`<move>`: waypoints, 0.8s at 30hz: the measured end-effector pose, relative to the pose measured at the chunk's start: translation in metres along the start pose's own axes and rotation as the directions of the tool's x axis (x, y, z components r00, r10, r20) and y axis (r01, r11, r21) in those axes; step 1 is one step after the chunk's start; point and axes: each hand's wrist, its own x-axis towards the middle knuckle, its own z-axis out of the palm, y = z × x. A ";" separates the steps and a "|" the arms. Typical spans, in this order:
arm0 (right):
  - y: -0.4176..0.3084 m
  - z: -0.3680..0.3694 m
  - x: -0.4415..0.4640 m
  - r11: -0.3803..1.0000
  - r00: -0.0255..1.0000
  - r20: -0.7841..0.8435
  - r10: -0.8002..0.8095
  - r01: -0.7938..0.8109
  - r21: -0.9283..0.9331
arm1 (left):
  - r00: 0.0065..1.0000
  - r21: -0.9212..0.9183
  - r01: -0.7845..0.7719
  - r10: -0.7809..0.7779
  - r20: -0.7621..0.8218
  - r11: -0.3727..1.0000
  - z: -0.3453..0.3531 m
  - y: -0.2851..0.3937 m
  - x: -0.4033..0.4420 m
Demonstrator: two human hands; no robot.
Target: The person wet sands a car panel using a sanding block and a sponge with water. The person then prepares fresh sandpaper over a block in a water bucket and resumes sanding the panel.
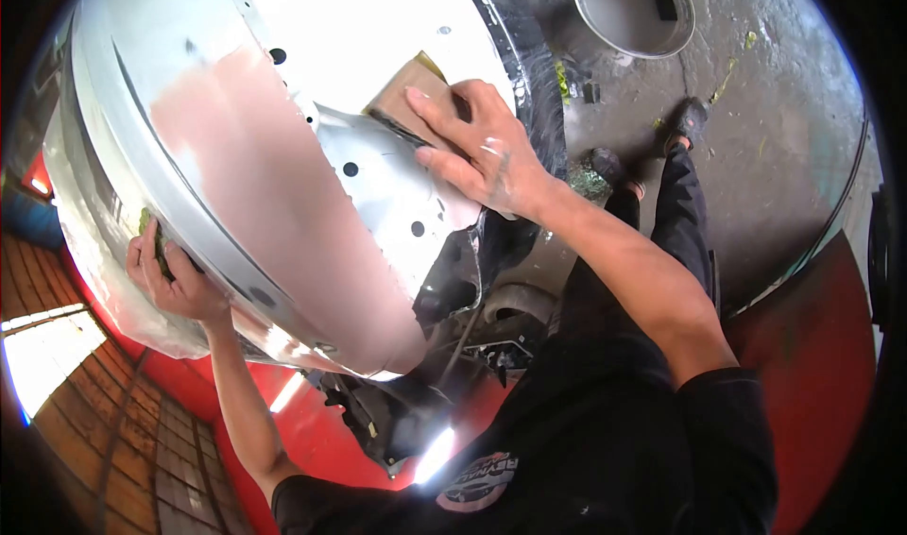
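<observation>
My right hand [487, 152] is closed around a sanding block [411, 96] with a brown face, thumb and fingers across it. The block lies over the bright white inner area of a car body panel [368, 16]. Grey-white smears mark the back of this hand. At the panel's outer edge, my left hand [175, 275] has its fingers curled round a small greenish pad [162, 252], largely hidden by the fingers. Between the hands runs a broad pinkish patch [274, 171] on the grey-white panel, with a row of round holes beside it.
A round basin [633, 16] of cloudy liquid with a dark piece in it stands on the wet, stained floor [756, 157]. Plastic sheeting [109, 280] hangs along the left of the panel. Exposed car parts [510, 332] lie below it, near my body.
</observation>
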 end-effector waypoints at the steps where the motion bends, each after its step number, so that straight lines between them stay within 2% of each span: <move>1: 0.000 -0.002 0.001 1.000 1.000 -0.007 -0.004 0.004 -0.004 | 1.000 -0.003 0.006 -0.006 -0.003 1.000 0.001 0.000 0.001; 5: 0.005 0.005 -0.041 1.000 0.999 -0.021 -0.025 0.025 -0.001 | 0.999 -0.028 0.036 -0.037 -0.014 0.999 0.003 0.003 0.002; 9: 0.005 -0.005 0.019 0.998 0.997 0.048 -0.056 0.058 -0.030 | 1.000 0.006 0.000 0.000 0.007 1.000 -0.001 0.001 -0.001; 13: 0.003 0.000 -0.038 0.998 0.997 -0.039 -0.062 0.062 0.008 | 1.000 0.003 -0.019 0.019 0.020 1.000 0.000 -0.001 0.003; 17: 0.008 -0.005 0.006 0.991 0.993 -0.002 -0.115 0.115 -0.073 | 1.000 -0.006 -0.007 0.007 -0.018 1.000 0.004 0.004 0.001; 18: 0.009 -0.006 0.021 0.995 0.996 0.017 -0.088 0.088 -0.036 | 1.000 0.005 -0.010 0.010 -0.011 1.000 0.003 0.002 0.001; 22: 0.010 -0.002 -0.031 0.997 0.996 -0.024 -0.083 0.083 -0.004 | 0.998 0.061 -0.056 0.055 0.021 0.997 -0.001 0.000 0.003; 23: 0.008 -0.005 -0.043 0.999 0.998 0.052 -0.045 0.045 0.004 | 0.999 0.050 -0.044 0.044 -0.001 0.998 0.000 0.000 0.004; 24: 0.010 -0.006 -0.034 0.999 0.997 0.061 -0.046 0.047 -0.025 | 0.999 0.038 -0.032 0.033 -0.024 0.999 0.003 0.003 0.004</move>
